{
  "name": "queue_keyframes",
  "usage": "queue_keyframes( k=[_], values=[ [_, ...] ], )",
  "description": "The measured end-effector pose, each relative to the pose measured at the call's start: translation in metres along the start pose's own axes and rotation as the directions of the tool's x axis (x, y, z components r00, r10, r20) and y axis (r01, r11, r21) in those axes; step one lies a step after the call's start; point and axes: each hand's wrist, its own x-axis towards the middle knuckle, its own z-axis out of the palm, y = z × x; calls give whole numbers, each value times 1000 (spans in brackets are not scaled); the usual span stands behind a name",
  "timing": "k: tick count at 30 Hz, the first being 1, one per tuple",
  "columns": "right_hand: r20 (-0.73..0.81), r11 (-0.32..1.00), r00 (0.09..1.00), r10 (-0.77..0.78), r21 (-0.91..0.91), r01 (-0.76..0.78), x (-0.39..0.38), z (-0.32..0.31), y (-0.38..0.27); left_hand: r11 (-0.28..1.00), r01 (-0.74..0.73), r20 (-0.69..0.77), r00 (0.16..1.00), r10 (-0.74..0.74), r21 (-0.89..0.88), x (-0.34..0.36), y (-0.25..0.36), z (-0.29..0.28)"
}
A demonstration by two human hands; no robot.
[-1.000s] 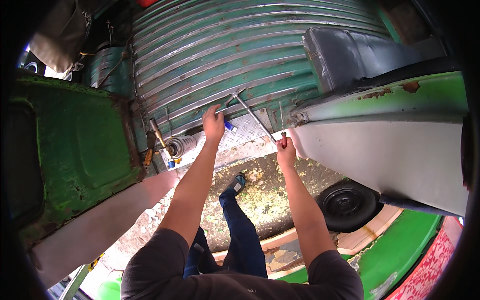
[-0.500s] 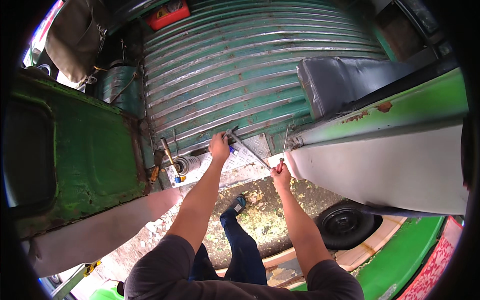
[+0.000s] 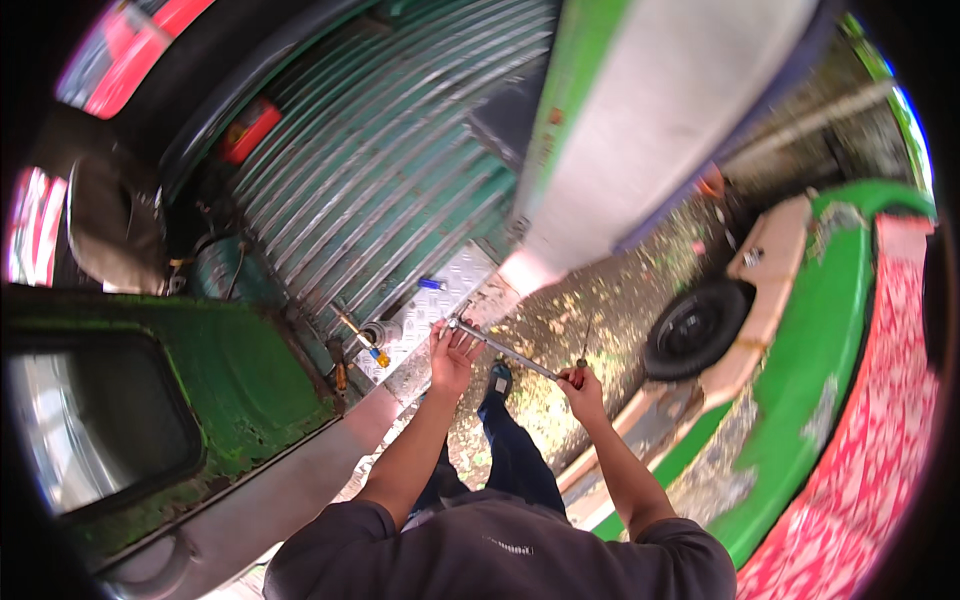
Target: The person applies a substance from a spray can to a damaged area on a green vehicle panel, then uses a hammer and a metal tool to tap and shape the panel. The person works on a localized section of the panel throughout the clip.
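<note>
A long metal wrench-like bar (image 3: 510, 353) with a thicker head slants between my hands, in front of the vehicle's sill. My left hand (image 3: 455, 358) is palm up under the head end, its fingers loosely spread and the bar lying across them. Around a red-handled screwdriver (image 3: 577, 377) my right hand (image 3: 587, 398) is closed, its thin shaft pointing away from me. The lower end of the bar meets the same hand. On the bright tread-plate step (image 3: 410, 338) lie a small blue cylinder (image 3: 432, 284), a round metal canister (image 3: 378, 334) and a brass rod-like fitting (image 3: 350, 322).
Behind the step stretches a ribbed green floor (image 3: 370, 190) with a red container (image 3: 250, 132). A rusty green door (image 3: 230, 370) stands at left, a pale panel (image 3: 640, 120) at upper right. A dark wheel (image 3: 697, 330) and green bodywork (image 3: 790, 400) are on the right. Leaves litter the ground.
My view has swung to the right. Both hands and the bar have come back from over the step toward me, and my left hand has turned palm up.
</note>
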Motion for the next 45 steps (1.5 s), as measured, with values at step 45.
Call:
queue_keyframes(
  k=[45],
  values=[
    [-878, 700, 12, 478, 389, 599, -246, -137, -47, 44, 164, 92, -299, -950, 985, -164, -387, 267]
  ],
)
